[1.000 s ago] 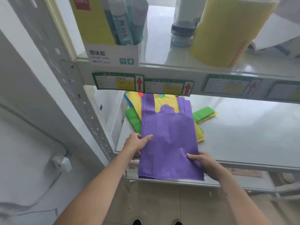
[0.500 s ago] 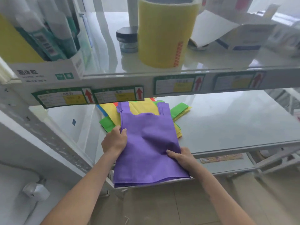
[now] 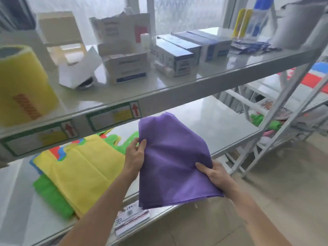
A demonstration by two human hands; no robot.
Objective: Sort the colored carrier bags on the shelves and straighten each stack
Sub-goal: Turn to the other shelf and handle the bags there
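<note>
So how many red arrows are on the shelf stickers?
2. One red arrow is on the left sticker on the shelf edge, the other red arrow on the sticker just right of it. More may be out of view.

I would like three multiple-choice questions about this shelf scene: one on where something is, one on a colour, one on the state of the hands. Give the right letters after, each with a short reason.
1. Where does the yellow roll stand?
A. on the floor
B. on the upper shelf, left side
C. on top of the bags

2. What colour is the bag on top of the pile left on the lower shelf?
A. yellow
B. red
C. white

3. How is the purple bag stack held?
A. by the left hand only
B. by no hand
C. by both hands at its side edges

Answers:
1 B: it sits at the left end of the upper shelf.
2 A: the yellow bag covers the green bag.
3 C: the left hand and the right hand each grip an edge.
</note>
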